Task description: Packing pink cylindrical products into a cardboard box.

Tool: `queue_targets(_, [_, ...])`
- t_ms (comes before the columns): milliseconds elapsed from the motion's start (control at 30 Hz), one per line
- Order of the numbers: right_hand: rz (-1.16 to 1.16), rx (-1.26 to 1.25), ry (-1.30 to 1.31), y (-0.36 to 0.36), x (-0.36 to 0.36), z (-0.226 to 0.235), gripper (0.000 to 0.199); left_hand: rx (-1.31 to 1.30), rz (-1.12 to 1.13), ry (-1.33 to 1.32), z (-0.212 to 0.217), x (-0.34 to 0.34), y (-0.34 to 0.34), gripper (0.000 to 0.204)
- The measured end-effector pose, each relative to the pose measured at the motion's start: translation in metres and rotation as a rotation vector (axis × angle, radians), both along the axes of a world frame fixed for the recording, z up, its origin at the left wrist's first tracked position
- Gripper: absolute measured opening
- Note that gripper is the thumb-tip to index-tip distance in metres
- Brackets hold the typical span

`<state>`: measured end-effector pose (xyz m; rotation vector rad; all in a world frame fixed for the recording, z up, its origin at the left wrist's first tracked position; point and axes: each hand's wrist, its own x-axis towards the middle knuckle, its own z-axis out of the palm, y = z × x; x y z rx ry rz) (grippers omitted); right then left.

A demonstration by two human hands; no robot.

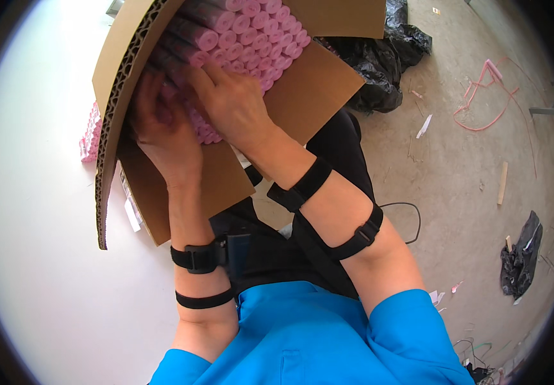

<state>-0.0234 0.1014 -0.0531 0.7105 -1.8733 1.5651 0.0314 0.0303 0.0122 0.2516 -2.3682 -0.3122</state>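
Many clear tubes with round pink ends (251, 29) lie stacked in an open cardboard box (318, 90). My right hand (235, 102) reaches into the box, its bent fingers closed at the near-left side of the stack, by a pink-ended tube (199, 59); the fingertips are partly hidden. Beside it, my left hand (168, 138) is in the shade under the raised left flap (120, 96). Its fingers are loosely curved, with a gap to the thumb, and no held thing shows between them. Black straps circle both forearms.
More pink-ended pieces (90, 138) lie on the white surface (40, 224) left of the box. Black plastic bags (386, 70) lie behind it to the right. On the concrete floor are pink strapping (482, 125), a wooden strip (503, 183) and another black bag (520, 256).
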Motion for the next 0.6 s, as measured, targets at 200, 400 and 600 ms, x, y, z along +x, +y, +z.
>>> queue_targets(200, [0.007,-0.104,-0.067,-0.006,0.002,0.002,0.021,-0.043,0.004,-0.039,-0.001,-0.003,0.001,0.037])
queue_targets(400, [-0.017,-0.059,0.054,-0.005,-0.001,0.006,0.019,0.140,0.012,-0.085,0.000,-0.003,0.006,0.038])
queue_targets(600, [0.006,-0.072,0.004,-0.005,-0.001,0.006,0.019,-0.015,0.101,0.001,0.001,0.009,0.006,0.043])
